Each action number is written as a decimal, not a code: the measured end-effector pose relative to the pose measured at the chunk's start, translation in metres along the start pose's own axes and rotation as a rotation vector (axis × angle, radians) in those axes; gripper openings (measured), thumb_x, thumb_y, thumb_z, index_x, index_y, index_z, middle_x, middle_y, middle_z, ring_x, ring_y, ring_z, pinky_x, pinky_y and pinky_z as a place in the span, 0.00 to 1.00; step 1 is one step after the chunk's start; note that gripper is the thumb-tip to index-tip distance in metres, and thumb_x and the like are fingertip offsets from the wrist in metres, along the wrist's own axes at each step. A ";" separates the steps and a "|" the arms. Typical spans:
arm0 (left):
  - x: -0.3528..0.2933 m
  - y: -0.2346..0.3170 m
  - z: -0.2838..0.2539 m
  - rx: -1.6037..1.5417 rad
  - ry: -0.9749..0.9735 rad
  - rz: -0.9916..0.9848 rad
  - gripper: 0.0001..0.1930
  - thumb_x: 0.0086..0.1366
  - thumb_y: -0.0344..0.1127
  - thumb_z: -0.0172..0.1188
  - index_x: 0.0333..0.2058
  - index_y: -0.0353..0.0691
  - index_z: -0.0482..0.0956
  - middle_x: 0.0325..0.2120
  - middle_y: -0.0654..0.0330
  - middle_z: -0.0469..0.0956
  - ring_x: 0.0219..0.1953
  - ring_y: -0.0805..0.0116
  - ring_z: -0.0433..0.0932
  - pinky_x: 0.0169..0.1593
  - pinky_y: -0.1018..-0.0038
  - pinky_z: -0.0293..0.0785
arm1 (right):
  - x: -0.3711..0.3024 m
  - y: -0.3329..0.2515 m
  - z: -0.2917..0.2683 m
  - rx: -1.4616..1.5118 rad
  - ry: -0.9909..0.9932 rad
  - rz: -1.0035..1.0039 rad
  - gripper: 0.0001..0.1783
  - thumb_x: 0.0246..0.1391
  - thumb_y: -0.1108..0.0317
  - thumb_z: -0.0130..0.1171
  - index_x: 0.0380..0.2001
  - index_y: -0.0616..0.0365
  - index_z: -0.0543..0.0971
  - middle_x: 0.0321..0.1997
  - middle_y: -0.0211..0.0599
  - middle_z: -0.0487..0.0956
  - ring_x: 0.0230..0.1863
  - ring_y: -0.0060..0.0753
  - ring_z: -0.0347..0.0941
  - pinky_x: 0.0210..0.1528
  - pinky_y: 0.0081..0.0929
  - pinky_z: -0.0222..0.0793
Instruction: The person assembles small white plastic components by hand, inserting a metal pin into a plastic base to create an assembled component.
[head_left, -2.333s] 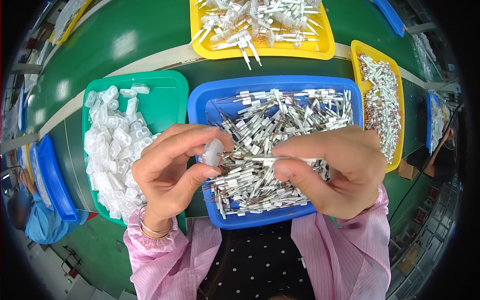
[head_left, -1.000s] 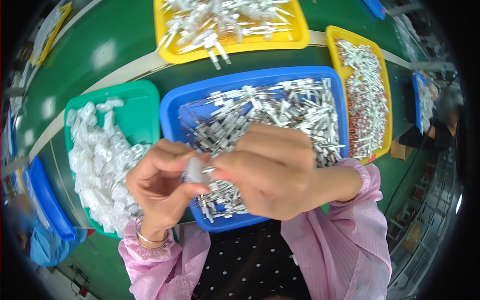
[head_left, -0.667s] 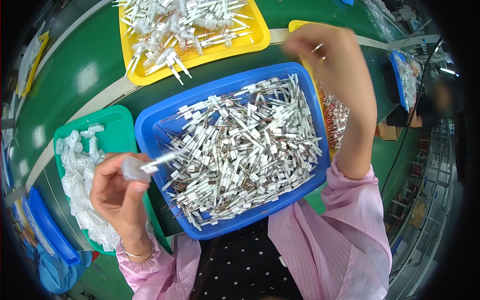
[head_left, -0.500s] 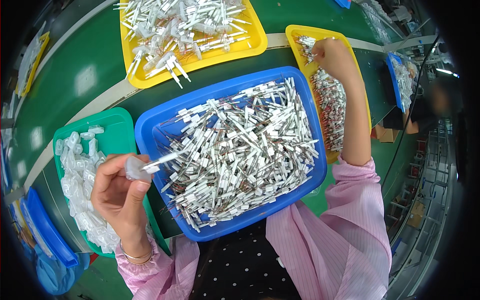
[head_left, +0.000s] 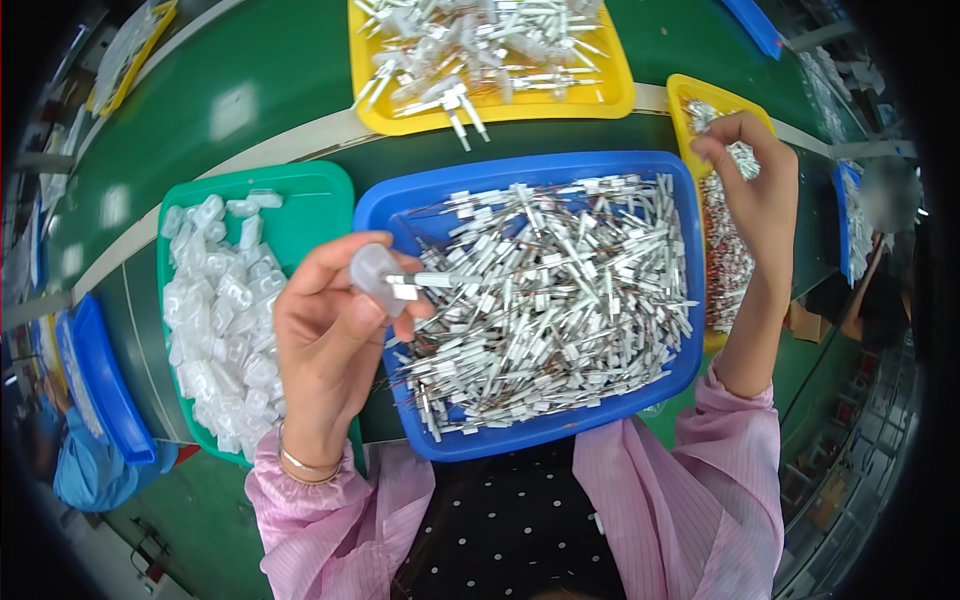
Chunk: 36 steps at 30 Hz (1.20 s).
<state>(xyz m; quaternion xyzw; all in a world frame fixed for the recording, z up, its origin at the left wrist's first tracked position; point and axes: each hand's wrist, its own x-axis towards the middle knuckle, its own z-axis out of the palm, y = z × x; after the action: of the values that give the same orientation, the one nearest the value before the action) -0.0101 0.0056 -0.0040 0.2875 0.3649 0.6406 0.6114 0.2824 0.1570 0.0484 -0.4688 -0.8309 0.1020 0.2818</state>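
Note:
My left hand (head_left: 330,335) pinches a translucent plastic cap (head_left: 374,275) between thumb and fingers, over the left rim of the blue tray (head_left: 375,208). A thin white stick-like part (head_left: 440,279) juts out of the cap to the right. My right hand (head_left: 758,175) is raised over the far end of the narrow yellow tray (head_left: 682,105), thumb and index finger drawn together. Whether something small sits between those fingertips, I cannot make out. Many white stick-like parts with thin brown wires (head_left: 560,290) fill the blue tray.
A green tray (head_left: 315,185) of translucent caps (head_left: 225,330) stands left of the blue one. Beyond it, a large yellow tray (head_left: 590,112) holds capped white parts. Another blue tray (head_left: 110,390) lies at far left, near a person in blue (head_left: 120,470).
The whole view has shifted, so the trays appear farther right. My right hand has lifted from the parts in the narrow yellow tray. My left hand still grips the cap and white part.

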 end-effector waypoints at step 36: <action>-0.003 0.000 0.004 -0.021 -0.119 -0.006 0.21 0.55 0.23 0.58 0.49 0.28 0.67 0.39 0.46 0.75 0.35 0.64 0.79 0.31 0.77 0.77 | -0.028 -0.111 0.056 0.572 -0.083 -0.440 0.15 0.31 0.81 0.65 0.29 0.64 0.80 0.23 0.34 0.70 0.23 0.28 0.66 0.24 0.22 0.58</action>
<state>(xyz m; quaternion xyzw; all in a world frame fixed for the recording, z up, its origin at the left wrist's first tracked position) -0.0067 0.0030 -0.0015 0.3175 0.3221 0.6245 0.6367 0.1820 0.0797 0.0401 -0.1763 -0.8605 0.2861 0.3829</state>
